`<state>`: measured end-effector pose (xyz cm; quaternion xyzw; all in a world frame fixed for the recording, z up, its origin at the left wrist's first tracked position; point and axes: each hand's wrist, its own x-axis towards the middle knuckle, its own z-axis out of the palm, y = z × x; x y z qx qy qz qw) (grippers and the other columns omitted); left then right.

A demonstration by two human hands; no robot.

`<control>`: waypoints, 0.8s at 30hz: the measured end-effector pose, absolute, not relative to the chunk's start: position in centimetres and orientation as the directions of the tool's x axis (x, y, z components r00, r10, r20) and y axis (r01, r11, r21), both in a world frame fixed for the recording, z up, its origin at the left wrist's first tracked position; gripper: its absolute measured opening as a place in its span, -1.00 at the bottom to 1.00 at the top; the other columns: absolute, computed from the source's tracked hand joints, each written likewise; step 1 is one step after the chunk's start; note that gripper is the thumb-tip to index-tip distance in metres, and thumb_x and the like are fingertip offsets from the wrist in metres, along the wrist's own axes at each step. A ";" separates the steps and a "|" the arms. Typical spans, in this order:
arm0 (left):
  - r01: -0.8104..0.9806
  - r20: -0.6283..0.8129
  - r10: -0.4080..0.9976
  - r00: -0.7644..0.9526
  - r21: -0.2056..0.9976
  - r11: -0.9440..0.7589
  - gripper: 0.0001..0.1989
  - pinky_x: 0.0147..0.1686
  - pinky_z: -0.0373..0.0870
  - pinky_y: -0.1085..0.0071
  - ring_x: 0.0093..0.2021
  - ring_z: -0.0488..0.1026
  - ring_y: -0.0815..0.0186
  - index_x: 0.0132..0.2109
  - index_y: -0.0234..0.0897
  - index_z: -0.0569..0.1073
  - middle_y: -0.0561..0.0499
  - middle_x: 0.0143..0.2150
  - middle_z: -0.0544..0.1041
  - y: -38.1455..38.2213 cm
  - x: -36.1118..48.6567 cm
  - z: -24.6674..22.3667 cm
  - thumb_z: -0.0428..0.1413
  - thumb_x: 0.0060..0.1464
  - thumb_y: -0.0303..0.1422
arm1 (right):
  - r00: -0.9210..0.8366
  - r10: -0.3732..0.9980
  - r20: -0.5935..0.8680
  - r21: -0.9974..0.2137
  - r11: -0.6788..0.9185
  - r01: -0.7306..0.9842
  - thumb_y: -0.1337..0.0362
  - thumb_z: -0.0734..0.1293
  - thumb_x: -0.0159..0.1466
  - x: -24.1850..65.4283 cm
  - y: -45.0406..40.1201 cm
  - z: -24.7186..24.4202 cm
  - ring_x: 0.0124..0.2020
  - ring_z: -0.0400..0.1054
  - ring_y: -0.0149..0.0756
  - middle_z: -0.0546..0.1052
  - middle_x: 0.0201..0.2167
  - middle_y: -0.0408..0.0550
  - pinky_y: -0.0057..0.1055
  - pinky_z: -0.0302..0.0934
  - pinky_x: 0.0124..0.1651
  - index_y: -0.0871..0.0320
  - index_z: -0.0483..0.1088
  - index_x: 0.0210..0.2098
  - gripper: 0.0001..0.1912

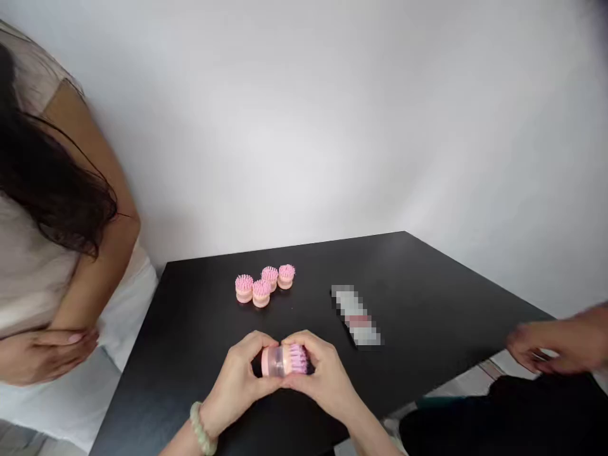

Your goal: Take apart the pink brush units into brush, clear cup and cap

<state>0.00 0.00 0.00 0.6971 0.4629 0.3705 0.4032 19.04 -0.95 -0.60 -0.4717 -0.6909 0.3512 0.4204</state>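
Note:
Between my two hands, low over the black table (190, 354), lies a small round scrub brush (276, 361) turned on its side. It has a pale peach body with a clear middle band, and its pink bristles point right. My left hand (244, 373) pinches the base end with thumb and fingers. My right hand (318, 370) grips the bristle end, its thumb tip close to the left thumb. Beyond my hands, several matching brushes (261, 293) stand upright with their bristles up, grouped near the table's middle left.
A blurred-out long flat item (356, 316) lies on the table to the right of the brushes. On the left sits a person with folded arms (95, 278). Another person's hand (555, 342) rests by the table's right edge. A white wall (304, 126) stands behind.

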 end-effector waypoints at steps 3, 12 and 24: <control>0.115 -0.083 0.883 0.461 0.993 0.033 -0.69 -0.36 0.24 0.45 -0.38 0.36 0.33 -0.26 -0.32 0.53 0.06 -0.39 0.45 0.3 -0.7 -0.7 0.39 -0.17 -0.30 | -0.441 0.753 0.488 -0.756 0.617 0.219 0.40 0.49 0.18 19.6 -1.3 0.2 -0.09 0.45 -0.20 0.59 -0.15 -0.05 -0.26 0.39 -0.03 0.08 0.48 -0.13 -0.73; -0.217 -0.107 0.819 0.563 0.938 0.272 -0.53 -0.35 0.26 0.47 -0.39 0.35 0.37 -0.20 -0.34 0.46 0.00 -0.35 0.45 0.2 -0.8 -1.6 0.37 -0.07 -0.06 | -0.399 0.875 0.273 -0.849 0.414 0.328 0.14 0.65 -0.07 20.4 -1.6 -0.7 0.26 0.22 0.04 0.18 0.32 0.15 -0.08 0.32 0.16 -0.05 0.02 0.38 0.15; -0.170 -0.273 0.722 0.635 0.863 0.476 -0.52 -0.38 0.34 0.41 -0.46 0.40 0.34 -0.30 -0.39 0.51 -0.08 -0.39 0.49 0.9 -2.3 -2.2 0.32 -0.03 0.01 | -0.347 0.898 0.269 -0.783 0.414 0.464 0.51 0.45 0.06 22.3 -1.3 2.1 0.00 0.39 -0.21 0.44 0.00 -0.09 -0.32 0.27 0.06 0.01 0.41 -0.09 -0.54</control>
